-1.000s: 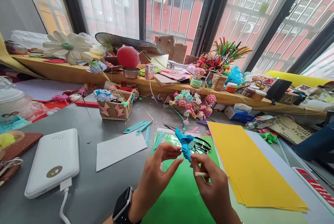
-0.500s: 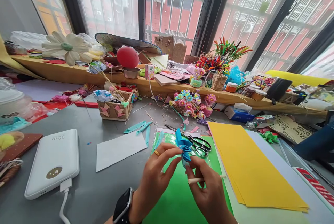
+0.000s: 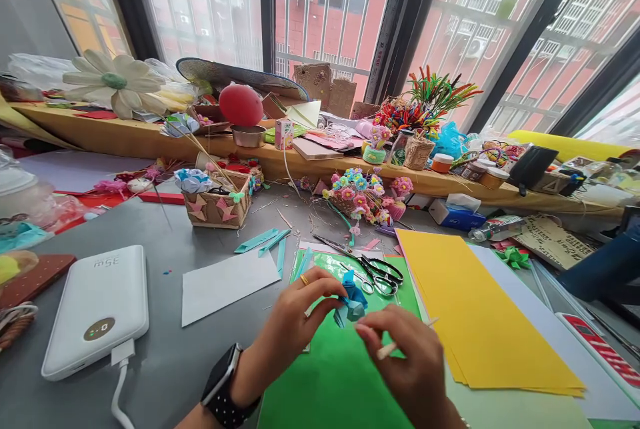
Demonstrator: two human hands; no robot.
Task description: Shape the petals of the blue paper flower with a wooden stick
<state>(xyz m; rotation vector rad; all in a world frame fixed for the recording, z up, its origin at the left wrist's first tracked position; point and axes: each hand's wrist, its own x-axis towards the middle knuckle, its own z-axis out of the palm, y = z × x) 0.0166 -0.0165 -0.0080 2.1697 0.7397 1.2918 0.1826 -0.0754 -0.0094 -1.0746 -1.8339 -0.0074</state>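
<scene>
My left hand (image 3: 295, 319), with a ring and a black watch on the wrist, pinches a small blue folded paper piece (image 3: 351, 301) above a green sheet (image 3: 335, 382). My right hand (image 3: 407, 355) is closed beside it, its fingertips at the blue paper, and it holds a thin pale stick (image 3: 395, 345) that points right. Black-handled scissors (image 3: 375, 270) lie just beyond the hands on the green sheet.
A stack of yellow sheets (image 3: 480, 322) lies right of the hands, a white card (image 3: 225, 282) and a white power bank (image 3: 97, 309) with its cable to the left. Teal paper strips (image 3: 267, 242), a woven basket (image 3: 217, 205) and paper flowers (image 3: 363, 195) crowd the far side before a cluttered wooden ledge (image 3: 150, 139).
The blue paper has been pressed down from a tall upright shape into a smaller bundle, lower between my fingers. Both hands shifted slightly down and right; the stick tilted.
</scene>
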